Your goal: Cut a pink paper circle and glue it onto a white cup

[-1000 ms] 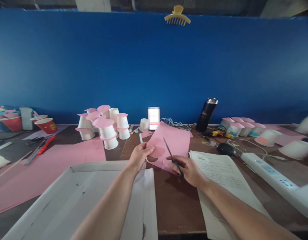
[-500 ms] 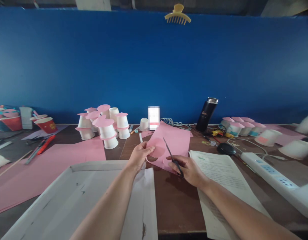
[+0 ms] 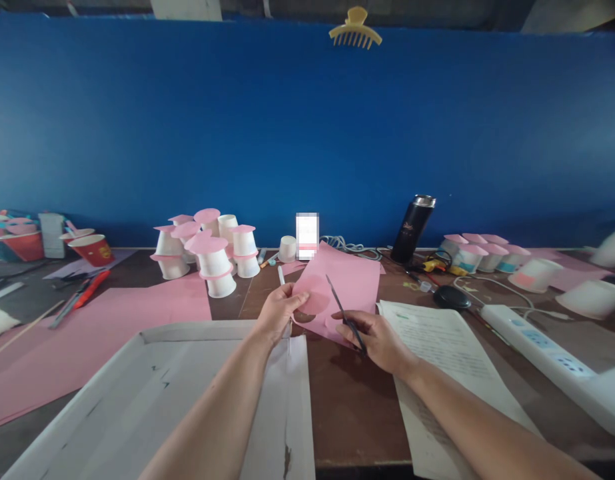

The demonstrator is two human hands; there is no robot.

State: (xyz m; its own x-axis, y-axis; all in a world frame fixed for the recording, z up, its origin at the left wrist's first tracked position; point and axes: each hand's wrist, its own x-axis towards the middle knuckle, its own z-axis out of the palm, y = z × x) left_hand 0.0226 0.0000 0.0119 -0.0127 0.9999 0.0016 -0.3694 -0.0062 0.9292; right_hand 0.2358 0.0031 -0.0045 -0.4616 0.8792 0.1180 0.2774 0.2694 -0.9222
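Extending rightward from the left grip [image 3: 280, 311], the pink sheet [image 3: 356, 279]

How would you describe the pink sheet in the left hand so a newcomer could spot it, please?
Below the blue wall, look to the middle of the brown table. There the left hand grips a pink sheet, with dark scissors in the right hand in front of it. Unlike the pink paper lying flat at left, it has a rounded gap near its lower edge.
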